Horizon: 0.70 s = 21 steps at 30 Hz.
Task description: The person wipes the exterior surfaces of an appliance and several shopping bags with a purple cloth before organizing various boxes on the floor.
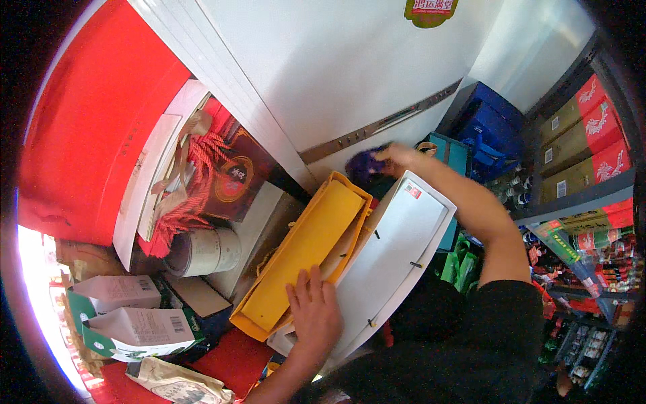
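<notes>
A yellow gift bag or long open box lies slanted before me. It leans along a long white tray-like box with small dark pegs on its pale inner face. My left hand lies on the lower end of the yellow one, palm down and fingers slightly apart. Farther off, beyond the upper end of the white box, my right hand has its fingers on a dark purple cloth. That hand is blurred, and its far fingertips are partly lost against the cloth.
A white cabinet panel stands ahead. Leftward are a large red bag, red twisted cords, a round tin and green-white cartons. Rightward are a blue bag and shelves with boxed goods.
</notes>
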Tool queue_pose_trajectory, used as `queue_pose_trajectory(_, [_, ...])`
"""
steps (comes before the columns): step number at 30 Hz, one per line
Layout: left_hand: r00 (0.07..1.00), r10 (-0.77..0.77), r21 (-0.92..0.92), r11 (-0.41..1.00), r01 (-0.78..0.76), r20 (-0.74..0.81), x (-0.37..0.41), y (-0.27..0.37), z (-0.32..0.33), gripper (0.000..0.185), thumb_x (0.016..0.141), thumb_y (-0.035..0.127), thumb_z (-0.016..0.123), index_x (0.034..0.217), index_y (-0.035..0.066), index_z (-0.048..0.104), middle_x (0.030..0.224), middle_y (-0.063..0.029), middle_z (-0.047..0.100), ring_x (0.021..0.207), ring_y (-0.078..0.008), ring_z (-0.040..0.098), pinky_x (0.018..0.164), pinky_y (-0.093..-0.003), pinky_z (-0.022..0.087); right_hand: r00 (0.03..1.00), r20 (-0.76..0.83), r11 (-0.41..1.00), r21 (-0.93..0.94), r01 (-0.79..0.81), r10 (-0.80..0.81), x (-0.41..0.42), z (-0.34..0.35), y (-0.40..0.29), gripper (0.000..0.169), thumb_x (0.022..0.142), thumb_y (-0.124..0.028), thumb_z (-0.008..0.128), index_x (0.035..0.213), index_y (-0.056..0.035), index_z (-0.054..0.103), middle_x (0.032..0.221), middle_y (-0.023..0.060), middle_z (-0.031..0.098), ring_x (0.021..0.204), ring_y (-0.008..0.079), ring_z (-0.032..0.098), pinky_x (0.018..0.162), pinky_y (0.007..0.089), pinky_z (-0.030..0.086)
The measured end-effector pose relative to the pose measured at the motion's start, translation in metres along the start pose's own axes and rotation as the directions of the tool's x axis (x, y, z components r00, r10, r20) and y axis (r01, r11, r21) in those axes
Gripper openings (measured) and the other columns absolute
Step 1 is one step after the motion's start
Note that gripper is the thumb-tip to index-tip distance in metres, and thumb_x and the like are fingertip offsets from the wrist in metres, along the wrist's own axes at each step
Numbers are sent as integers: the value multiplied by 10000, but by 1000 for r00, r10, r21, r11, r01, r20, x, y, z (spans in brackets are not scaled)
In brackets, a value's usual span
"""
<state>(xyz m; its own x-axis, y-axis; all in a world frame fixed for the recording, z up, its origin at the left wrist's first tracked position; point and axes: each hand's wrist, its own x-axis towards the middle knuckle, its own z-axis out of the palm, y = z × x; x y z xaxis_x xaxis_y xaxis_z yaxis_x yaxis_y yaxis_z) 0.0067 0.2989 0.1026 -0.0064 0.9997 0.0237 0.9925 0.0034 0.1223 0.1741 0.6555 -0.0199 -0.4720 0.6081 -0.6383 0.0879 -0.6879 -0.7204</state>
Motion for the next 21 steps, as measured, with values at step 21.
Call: queue_pose_trajectory(21, [999, 0, -19, 1000, 1, 37, 6, 4, -7, 215, 778, 80, 502, 961, -21, 549, 1304, -237, 431, 1216, -422, 379, 970, -652, 271, 921, 18, -557, -801, -220, -389, 55, -199, 21, 320, 654, -331, 753, 827, -86, 642, 783, 122, 639, 766, 331, 627, 643, 428, 493])
